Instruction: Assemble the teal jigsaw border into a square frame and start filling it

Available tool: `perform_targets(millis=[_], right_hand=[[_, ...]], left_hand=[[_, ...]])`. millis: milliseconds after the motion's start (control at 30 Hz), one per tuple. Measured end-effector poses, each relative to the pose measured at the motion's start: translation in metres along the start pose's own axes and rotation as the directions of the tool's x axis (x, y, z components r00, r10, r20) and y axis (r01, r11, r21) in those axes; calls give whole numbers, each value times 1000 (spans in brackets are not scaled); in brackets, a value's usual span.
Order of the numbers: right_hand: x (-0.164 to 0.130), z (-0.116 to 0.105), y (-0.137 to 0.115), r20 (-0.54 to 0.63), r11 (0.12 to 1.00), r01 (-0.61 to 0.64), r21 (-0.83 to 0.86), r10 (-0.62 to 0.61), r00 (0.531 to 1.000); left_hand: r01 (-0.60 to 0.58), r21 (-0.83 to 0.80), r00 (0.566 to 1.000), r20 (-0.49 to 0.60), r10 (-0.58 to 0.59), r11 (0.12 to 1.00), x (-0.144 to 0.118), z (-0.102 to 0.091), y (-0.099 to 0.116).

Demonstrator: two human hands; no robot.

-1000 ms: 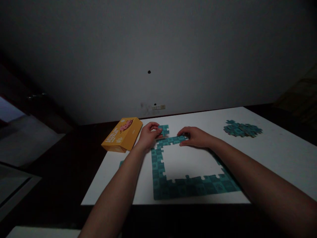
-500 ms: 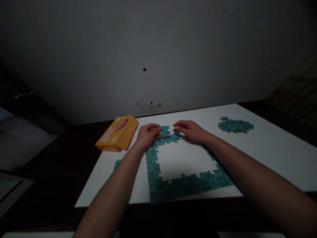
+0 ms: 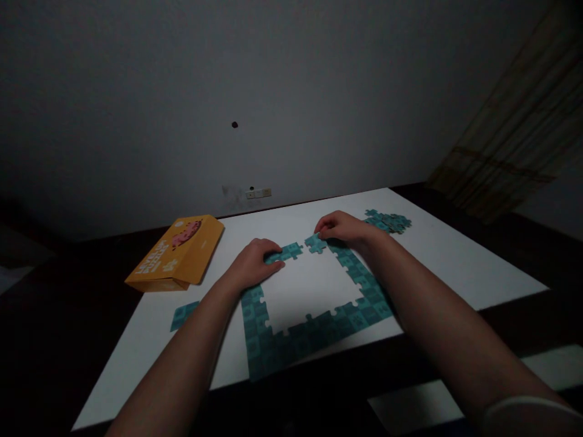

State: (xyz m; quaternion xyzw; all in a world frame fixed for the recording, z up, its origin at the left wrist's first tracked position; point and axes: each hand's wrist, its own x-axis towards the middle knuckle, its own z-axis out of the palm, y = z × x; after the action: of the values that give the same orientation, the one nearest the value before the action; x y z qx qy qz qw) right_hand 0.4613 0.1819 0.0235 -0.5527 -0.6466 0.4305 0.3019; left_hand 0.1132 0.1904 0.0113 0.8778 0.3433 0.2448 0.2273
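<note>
A teal jigsaw border lies on the white table around a bare middle. At its far left corner, my left hand rests with thumb and fingers on either side of the far strip, gripping it. My right hand pinches a teal puzzle piece at the far side, close to the end of that strip. A narrow gap shows between piece and strip. The far right corner is partly hidden by my right hand and forearm.
A yellow puzzle box lies at the far left of the table. Loose teal pieces are heaped at the far right. Another teal section lies by my left forearm. Beyond the far edge stands a wall.
The view has turned to the right. My left hand has lowered from a raised piece onto the border's far strip. My right hand, earlier beside that piece, now pinches a puzzle piece.
</note>
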Motion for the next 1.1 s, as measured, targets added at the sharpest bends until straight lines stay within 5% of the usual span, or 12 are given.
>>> perform_targets(millis=[233, 500, 700, 933, 1100], right_hand=[[0, -4, 3, 45, 985, 14, -170, -7, 999], [-3, -14, 3, -36, 951, 33, -308, -47, 998], [-14, -37, 7, 79, 882, 10, -471, 31, 996], [-13, -37, 8, 102, 887, 13, -461, 39, 994], [-10, -35, 11, 113, 921, 11, -391, 37, 993]], left_hand=[[-16, 36, 999, 29, 15, 999, 1, 0, -2], [-33, 36, 999, 39, 31, 999, 0, -1, -1], [-43, 28, 998, 46, 41, 999, -2, -1, 5], [-139, 200, 987, 104, 120, 970, 9, 0, 48], [-114, 206, 990, 109, 93, 972, 42, 27, 77]])
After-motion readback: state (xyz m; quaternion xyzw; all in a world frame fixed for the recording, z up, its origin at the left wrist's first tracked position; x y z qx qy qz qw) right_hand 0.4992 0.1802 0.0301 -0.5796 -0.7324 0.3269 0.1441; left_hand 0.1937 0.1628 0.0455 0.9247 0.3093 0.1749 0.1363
